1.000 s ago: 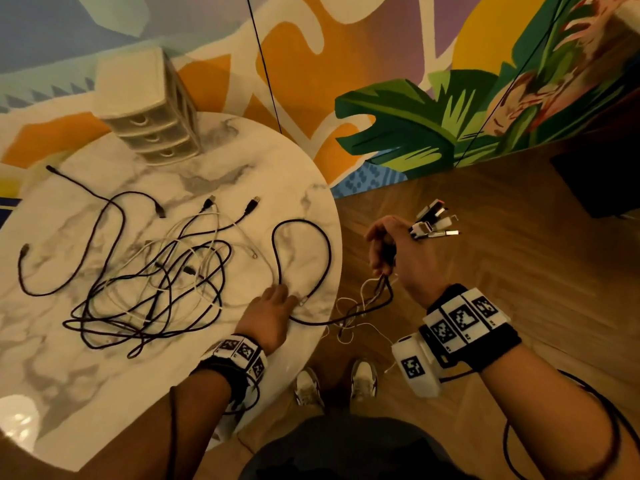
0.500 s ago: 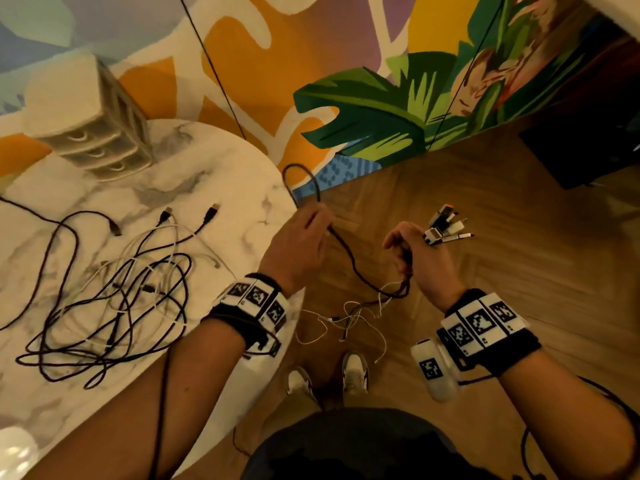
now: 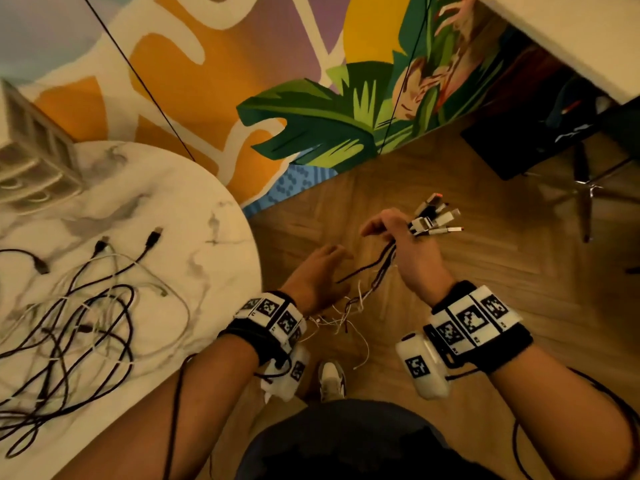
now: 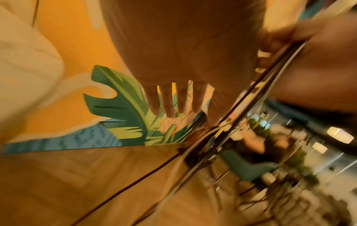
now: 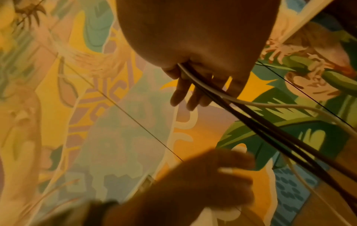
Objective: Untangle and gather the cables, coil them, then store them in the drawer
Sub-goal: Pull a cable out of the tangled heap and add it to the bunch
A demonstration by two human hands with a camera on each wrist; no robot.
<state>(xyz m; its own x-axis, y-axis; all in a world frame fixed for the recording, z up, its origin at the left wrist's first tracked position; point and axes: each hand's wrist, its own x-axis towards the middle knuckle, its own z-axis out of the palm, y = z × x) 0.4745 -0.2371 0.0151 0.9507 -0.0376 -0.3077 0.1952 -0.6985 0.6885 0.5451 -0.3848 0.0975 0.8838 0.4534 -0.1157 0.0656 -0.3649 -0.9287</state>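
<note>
My right hand (image 3: 393, 233) grips a bundle of black and white cables (image 3: 377, 271) out over the wooden floor. Their plugs (image 3: 433, 220) stick out past its knuckles, and the loose ends hang toward my shoes. In the right wrist view the cables (image 5: 251, 119) run out from the right hand (image 5: 197, 94). My left hand (image 3: 329, 265) hovers just left of the bundle with straight fingers (image 4: 173, 104), holding nothing; the strands (image 4: 222, 137) pass beside its thumb. A tangle of black and white cables (image 3: 86, 323) lies on the round marble table (image 3: 207, 188). The small beige drawer unit (image 3: 31, 161) stands at the table's far left.
A painted mural wall (image 3: 311, 81) runs behind the table, with thin black lines hanging in front of it. At the upper right are a dark chair (image 3: 540, 140) with a metal base (image 3: 588, 195) and a white tabletop edge (image 3: 571, 36). My shoe (image 3: 330, 379) is below the hands.
My left hand lifted a black cable off the table, carried it right to the right hand's bundle, and now has straight fingers beside it. The view has swung right.
</note>
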